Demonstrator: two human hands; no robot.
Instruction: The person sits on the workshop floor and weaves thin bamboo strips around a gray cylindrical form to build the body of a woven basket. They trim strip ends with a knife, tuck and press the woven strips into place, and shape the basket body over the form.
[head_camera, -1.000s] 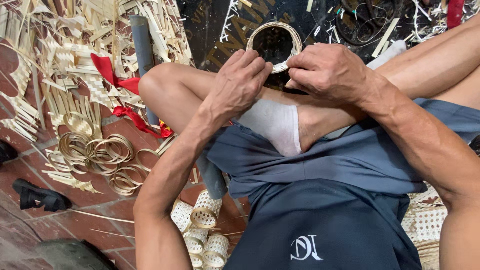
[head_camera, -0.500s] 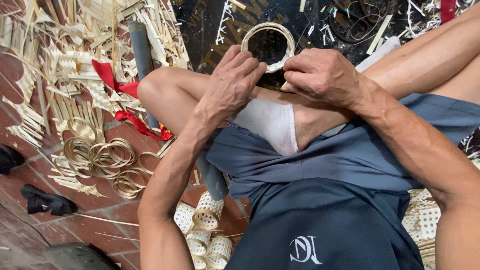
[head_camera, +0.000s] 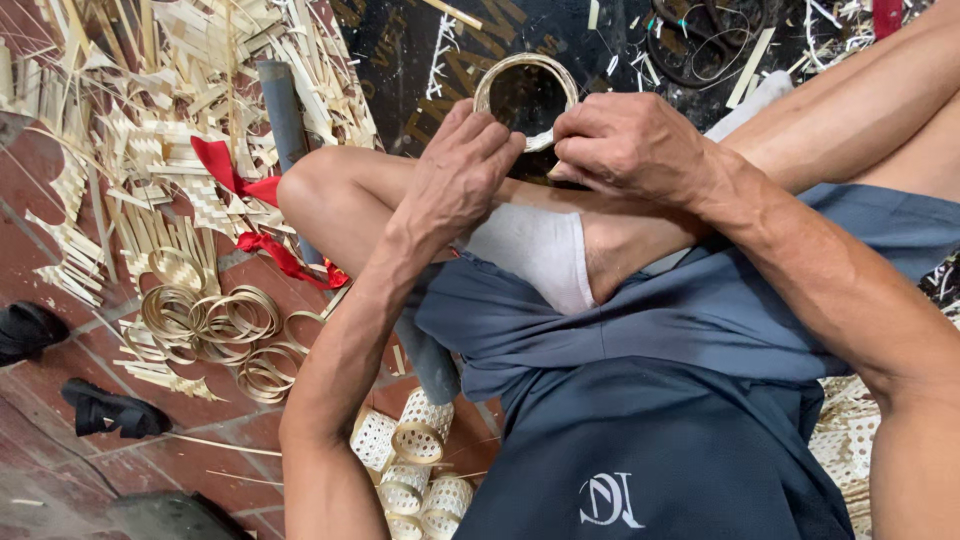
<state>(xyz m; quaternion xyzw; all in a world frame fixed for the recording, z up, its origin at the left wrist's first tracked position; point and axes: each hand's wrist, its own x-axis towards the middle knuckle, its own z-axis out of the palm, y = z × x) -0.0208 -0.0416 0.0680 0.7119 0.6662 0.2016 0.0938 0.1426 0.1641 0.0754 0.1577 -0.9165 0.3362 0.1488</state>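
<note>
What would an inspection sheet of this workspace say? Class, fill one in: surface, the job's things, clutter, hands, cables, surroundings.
Surface: red tiled floor, with a dark mat ahead of the knees.
Job's things: bamboo strip ring, held upright above the crossed legs.
Clutter: coiled strip rings on the tiles; woven cylinders by the left elbow; strip offcuts; red ribbon; grey pipe under the left knee.
Hands: left hand grips the ring's lower left rim; right hand pinches its lower right rim.
Cables: nothing seen.
Surroundings: black sandals on the tiles at left; woven pieces at right.
</note>
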